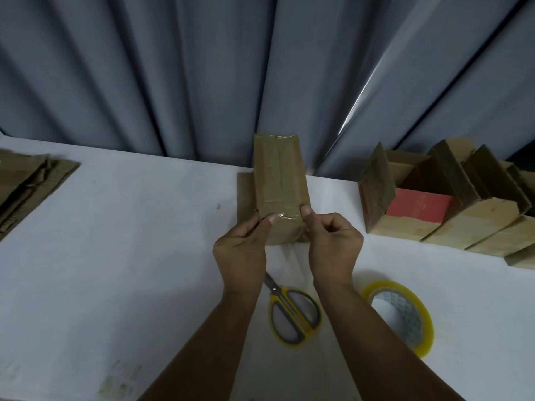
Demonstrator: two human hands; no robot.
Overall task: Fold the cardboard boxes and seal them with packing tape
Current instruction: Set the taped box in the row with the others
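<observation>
A small brown cardboard box [278,180] stands on the white table [130,241] with clear tape along its top seam. My left hand [243,253] grips its near left corner, thumb pressed on the tape end. My right hand [333,244] grips the near right corner, thumb on the same tape edge. A roll of clear packing tape [405,311] with a yellow core lies flat at the right of my right forearm. Yellow-handled scissors [292,311] lie between my forearms.
Several folded boxes with open flaps [445,204] stand in a row at the right, one showing a red panel. Flat unfolded cardboard [29,186] is stacked at the far left. A grey curtain [202,68] hangs behind the table.
</observation>
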